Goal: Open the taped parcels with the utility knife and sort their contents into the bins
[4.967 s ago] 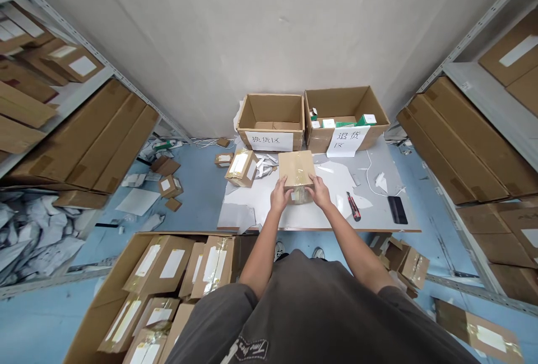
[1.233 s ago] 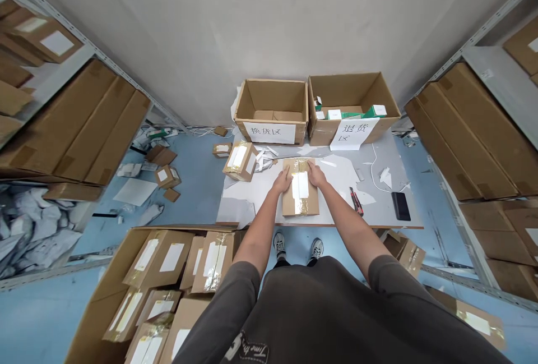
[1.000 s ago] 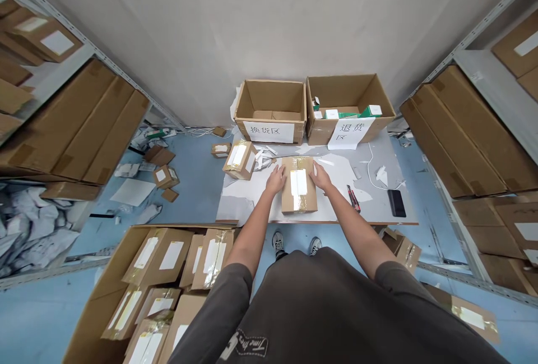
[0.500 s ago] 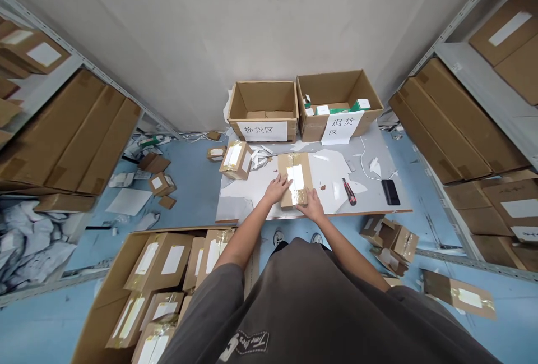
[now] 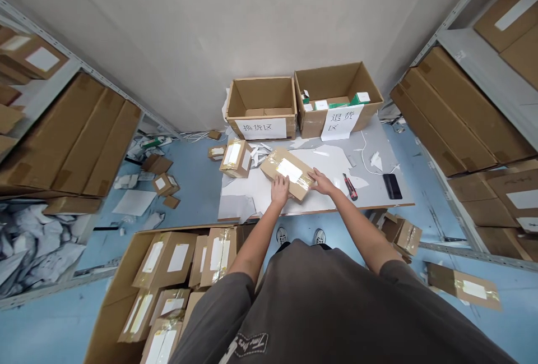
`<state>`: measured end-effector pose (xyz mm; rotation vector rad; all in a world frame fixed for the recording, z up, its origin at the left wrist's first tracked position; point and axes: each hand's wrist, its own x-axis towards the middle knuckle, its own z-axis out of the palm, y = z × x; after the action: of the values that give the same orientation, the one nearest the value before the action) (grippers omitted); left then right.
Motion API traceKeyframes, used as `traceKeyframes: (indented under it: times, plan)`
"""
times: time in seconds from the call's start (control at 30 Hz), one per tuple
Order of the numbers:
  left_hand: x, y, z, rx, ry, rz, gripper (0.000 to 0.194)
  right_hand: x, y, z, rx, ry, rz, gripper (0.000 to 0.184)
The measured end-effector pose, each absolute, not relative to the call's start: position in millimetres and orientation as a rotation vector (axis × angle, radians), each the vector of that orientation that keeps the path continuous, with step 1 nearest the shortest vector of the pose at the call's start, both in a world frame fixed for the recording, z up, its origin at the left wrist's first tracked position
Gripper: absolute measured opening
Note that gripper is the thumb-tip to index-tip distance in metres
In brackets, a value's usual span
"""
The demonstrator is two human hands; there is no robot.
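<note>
Taped carton [image 5: 290, 171], arms [image 5: 259, 235] extended, left fingers [image 5: 276, 181] grasping near side, right fingers [image 5: 315, 175] apparently gripping end

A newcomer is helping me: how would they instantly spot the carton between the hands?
Find the grey table by the wall. Toward its near side, the left hand and right hand touch a taped carton. Unlike the box standing to its left, this one looks longer and points diagonally.

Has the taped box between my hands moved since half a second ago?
Yes. Against the front edge of the table, the taped box has turned from nearly square-on to slanting, near end swung right, far end left.
</note>
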<state>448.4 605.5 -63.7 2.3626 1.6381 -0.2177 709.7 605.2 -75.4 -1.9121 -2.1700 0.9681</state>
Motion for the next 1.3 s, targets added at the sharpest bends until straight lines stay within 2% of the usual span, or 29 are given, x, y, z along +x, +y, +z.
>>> traceKeyframes:
  times: [0.13,0.33,0.6,0.77,0.9,1.0,1.2,1.3]
  plan:
    - [474,602,-68,2.254,1.764,-0.188,0.115,728,594,-65,-2.015,-2.117,0.752,0.072]
    - [472,602,-67,2.310,1.768,-0.035,0.111,784,552,-65,-2.259,-1.914,0.512,0.073]
    - [470,598,-66,2.346,1.786,0.046,0.105,876,515,-98,-2.435,-1.635,0.603,0.069]
    - [470,599,-70,2.322,1.806,0.014,0.105,904,526,-158,-2.515,-1.489,0.755,0.061]
    - [466,599,-77,2.310,1.801,0.021,0.107,907,539,-209,-2.572,-1.402,0.907,0.046]
    - [461,598,-84,2.308,1.795,0.039,0.109,905,542,-230,-2.575,-1.344,0.906,0.037]
    - [462,600,-83,2.290,1.792,0.028,0.109,911,548,-215,-2.552,-1.152,0.938,0.038]
    - [468,600,-77,2.274,1.819,-0.023,0.109,909,554,-191,-2.336,-1.005,0.955,0.040]
